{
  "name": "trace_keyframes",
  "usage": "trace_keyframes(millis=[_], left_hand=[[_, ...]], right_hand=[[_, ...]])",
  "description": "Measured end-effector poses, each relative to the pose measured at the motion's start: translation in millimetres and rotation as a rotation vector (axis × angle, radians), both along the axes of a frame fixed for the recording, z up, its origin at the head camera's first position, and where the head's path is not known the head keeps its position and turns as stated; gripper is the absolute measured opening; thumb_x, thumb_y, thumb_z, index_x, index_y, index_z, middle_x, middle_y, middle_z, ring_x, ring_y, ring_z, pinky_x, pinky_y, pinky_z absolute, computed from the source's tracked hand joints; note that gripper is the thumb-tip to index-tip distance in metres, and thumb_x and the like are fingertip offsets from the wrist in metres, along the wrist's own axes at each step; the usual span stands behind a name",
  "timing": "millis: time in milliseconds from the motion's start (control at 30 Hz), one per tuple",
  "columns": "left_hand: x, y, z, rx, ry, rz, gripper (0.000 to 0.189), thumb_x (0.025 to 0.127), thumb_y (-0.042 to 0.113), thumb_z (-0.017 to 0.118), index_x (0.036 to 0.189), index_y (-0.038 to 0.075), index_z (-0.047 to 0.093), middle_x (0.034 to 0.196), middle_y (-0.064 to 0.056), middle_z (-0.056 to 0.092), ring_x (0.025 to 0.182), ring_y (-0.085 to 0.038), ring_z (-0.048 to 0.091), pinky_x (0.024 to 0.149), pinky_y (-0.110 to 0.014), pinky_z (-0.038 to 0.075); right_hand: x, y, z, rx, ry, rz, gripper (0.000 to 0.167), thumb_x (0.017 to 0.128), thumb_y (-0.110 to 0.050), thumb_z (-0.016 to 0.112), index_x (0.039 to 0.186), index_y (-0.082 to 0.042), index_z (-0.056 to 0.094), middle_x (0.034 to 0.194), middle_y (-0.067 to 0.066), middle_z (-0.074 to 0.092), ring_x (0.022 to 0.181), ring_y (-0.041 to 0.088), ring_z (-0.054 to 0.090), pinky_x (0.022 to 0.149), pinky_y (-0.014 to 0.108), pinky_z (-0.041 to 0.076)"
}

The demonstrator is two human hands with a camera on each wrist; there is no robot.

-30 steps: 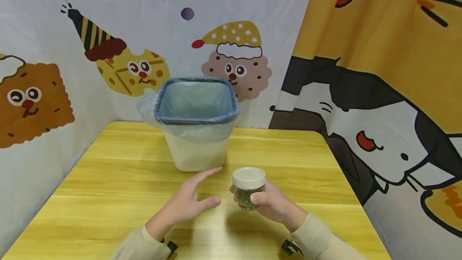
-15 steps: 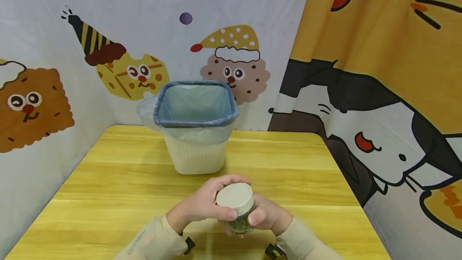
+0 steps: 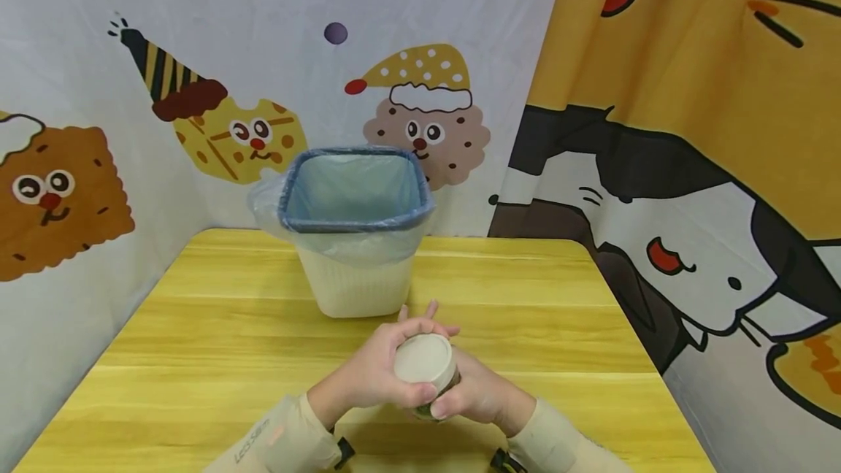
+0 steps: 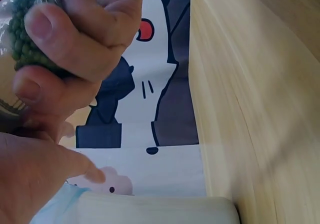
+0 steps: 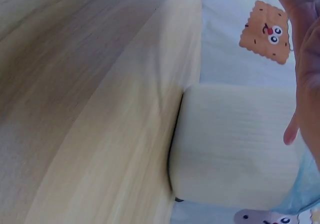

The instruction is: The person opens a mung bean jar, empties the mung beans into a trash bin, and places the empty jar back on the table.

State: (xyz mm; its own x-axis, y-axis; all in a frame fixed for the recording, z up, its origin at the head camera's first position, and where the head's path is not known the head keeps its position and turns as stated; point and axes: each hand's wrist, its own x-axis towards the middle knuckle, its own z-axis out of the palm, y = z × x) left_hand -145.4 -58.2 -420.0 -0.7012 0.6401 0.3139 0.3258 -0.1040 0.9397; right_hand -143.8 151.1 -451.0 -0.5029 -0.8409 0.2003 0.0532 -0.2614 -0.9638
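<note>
A small clear jar (image 4: 27, 41) of green grains is held tilted between both hands, over the near middle of the table. Its round off-white lid (image 3: 423, 358) faces up towards the head camera. My left hand (image 3: 368, 377) curls round the lid, thumb on the near side and fingers on the far side. Lower down, my right hand (image 3: 482, 391) grips the jar's body, its thumb across the near side. Most of the body is hidden by the hands in the head view. Only the edge of the right hand (image 5: 309, 84) enters the right wrist view.
A cream bin (image 3: 358, 287) stands on the wooden table (image 3: 539, 312) beyond the hands. A clear bag (image 3: 269, 203) lines it, folded over its blue rim (image 3: 358, 226). Behind the table hang cartoon-printed curtains (image 3: 256, 6).
The left hand has come in from the left and taken hold of the lid. The jar, upright in the right hand a second ago, has moved nearer and left and tilted.
</note>
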Motion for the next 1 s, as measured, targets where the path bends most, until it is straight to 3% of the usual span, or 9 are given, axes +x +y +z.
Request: trace_keyframes(millis=[167, 300, 400, 500, 567, 700, 767, 833, 1000], left_hand=[[-1.7, 1.2, -1.9, -0.012, 0.107, 0.108, 0.05, 0.079, 0.018, 0.086, 0.125, 0.012, 0.068, 0.144, -0.005, 0.071, 0.156, -0.039, 0.044, 0.116, -0.035, 0.049], [-6.8, 1.2, -2.2, -0.069, 0.109, 0.197, 0.051, 0.081, 0.023, 0.087, 0.127, 0.015, 0.068, 0.149, -0.001, 0.068, 0.161, -0.037, 0.033, 0.124, -0.054, 0.041], [-12.8, -3.8, 2.4, -0.129, 0.144, 0.194, 0.055, 0.083, 0.025, 0.089, 0.133, 0.018, 0.067, 0.153, -0.001, 0.065, 0.16, -0.036, 0.037, 0.124, -0.055, 0.041], [-18.1, -12.3, 14.1, -0.216, 0.299, 0.164, 0.063, 0.082, 0.031, 0.092, 0.139, 0.02, 0.068, 0.146, -0.001, 0.069, 0.143, -0.028, 0.059, 0.105, -0.038, 0.056], [-20.2, -17.6, 23.6, -0.277, 0.463, 0.149, 0.064, 0.082, 0.039, 0.093, 0.139, 0.019, 0.069, 0.137, 0.001, 0.072, 0.125, -0.019, 0.066, 0.093, -0.03, 0.058], [-17.5, -23.1, 40.4, -0.412, 0.774, 0.086, 0.067, 0.088, 0.053, 0.085, 0.138, 0.014, 0.067, 0.129, 0.002, 0.071, 0.11, -0.008, 0.067, 0.087, -0.018, 0.058], [-13.9, -23.8, 45.4, -0.474, 0.864, 0.054, 0.07, 0.089, 0.057, 0.082, 0.14, 0.012, 0.065, 0.13, 0.002, 0.069, 0.108, -0.006, 0.068, 0.086, -0.013, 0.056], [-10.2, -23.5, 48.6, -0.523, 0.89, 0.039, 0.071, 0.089, 0.057, 0.081, 0.141, 0.013, 0.064, 0.13, 0.002, 0.067, 0.103, -0.005, 0.069, 0.083, -0.009, 0.054], [-7.6, -19.9, 47.4, -0.575, 0.82, 0.044, 0.071, 0.083, 0.05, 0.086, 0.14, 0.014, 0.064, 0.129, 0.003, 0.066, 0.098, -0.004, 0.068, 0.08, -0.007, 0.053]], right_hand=[[2.5, -3, 7.2, 0.061, 0.13, -0.174, 0.063, 0.086, -0.018, 0.076, 0.136, 0.009, 0.049, 0.117, -0.003, 0.069, 0.098, 0.008, 0.066, 0.087, 0.026, 0.061], [0.4, -4, 11.6, 0.173, 0.154, -0.307, 0.066, 0.084, -0.008, 0.077, 0.141, 0.006, 0.049, 0.118, 0.0, 0.069, 0.099, 0.009, 0.066, 0.085, 0.026, 0.061], [-3.6, -1, 14.4, 0.213, 0.089, -0.29, 0.068, 0.088, -0.01, 0.079, 0.146, 0.002, 0.046, 0.123, 0.001, 0.068, 0.104, 0.011, 0.066, 0.088, 0.027, 0.061], [-7.9, 9, 17.8, 0.213, 0.026, -0.195, 0.074, 0.093, -0.021, 0.078, 0.149, 0.006, 0.039, 0.128, 0.002, 0.065, 0.11, 0.013, 0.065, 0.092, 0.027, 0.06], [-9.9, 16, 20.9, 0.226, 0.018, -0.131, 0.078, 0.095, -0.028, 0.078, 0.15, 0.007, 0.037, 0.13, 0.002, 0.064, 0.113, 0.013, 0.066, 0.096, 0.029, 0.06], [-10.8, 23, 25.5, 0.276, 0.136, -0.1, 0.076, 0.09, -0.027, 0.084, 0.147, 0.005, 0.045, 0.13, 0.006, 0.066, 0.115, 0.016, 0.068, 0.102, 0.034, 0.06], [-10.3, 24, 26.2, 0.304, 0.196, -0.109, 0.071, 0.086, -0.019, 0.086, 0.144, 0.002, 0.05, 0.129, 0.008, 0.067, 0.115, 0.017, 0.068, 0.103, 0.035, 0.06], [-9.1, 24, 26.1, 0.35, 0.253, -0.138, 0.069, 0.083, -0.015, 0.087, 0.143, -0.005, 0.055, 0.129, 0.007, 0.067, 0.115, 0.016, 0.067, 0.103, 0.034, 0.058], [-6.3, 21, 19.7, 0.416, 0.338, -0.219, 0.068, 0.08, -0.013, 0.089, 0.14, -0.015, 0.059, 0.129, 0.006, 0.069, 0.114, 0.016, 0.067, 0.102, 0.033, 0.058]])
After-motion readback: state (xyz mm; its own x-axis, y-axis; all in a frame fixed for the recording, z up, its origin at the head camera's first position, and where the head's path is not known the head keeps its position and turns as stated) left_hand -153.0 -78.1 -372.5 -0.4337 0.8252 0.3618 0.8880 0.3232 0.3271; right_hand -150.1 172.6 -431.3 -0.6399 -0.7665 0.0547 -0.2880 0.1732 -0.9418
